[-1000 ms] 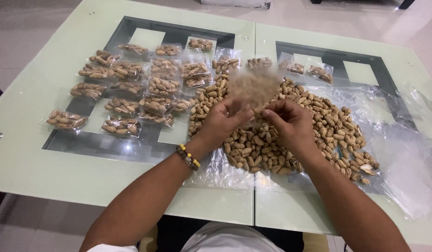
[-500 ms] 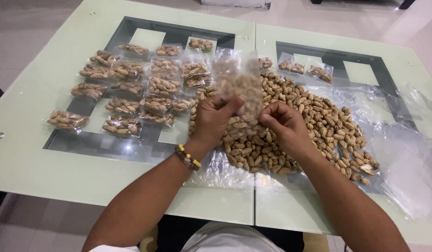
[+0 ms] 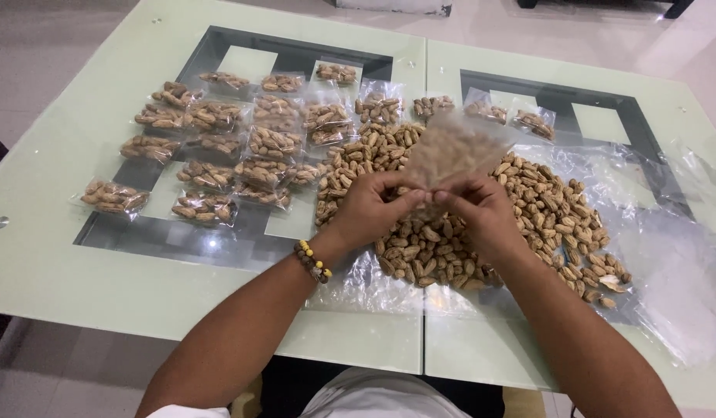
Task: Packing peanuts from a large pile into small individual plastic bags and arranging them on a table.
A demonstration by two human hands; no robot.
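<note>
My left hand and my right hand meet above a big heap of loose peanuts in their shells. Together they pinch the lower edge of a small clear plastic bag of peanuts, which stands up blurred above my fingers. The heap lies on a clear plastic sheet spread over the pale green glass table. A beaded bracelet is on my left wrist.
Several filled small clear bags of peanuts lie in rows on the left half of the table; a few more bags sit behind the heap. Crumpled clear plastic covers the right side. The table's near edge is close to my body.
The bag held between both hands has swung from left to right and looks blurred in motion. My hands stay together over the heap, shifted slightly.
</note>
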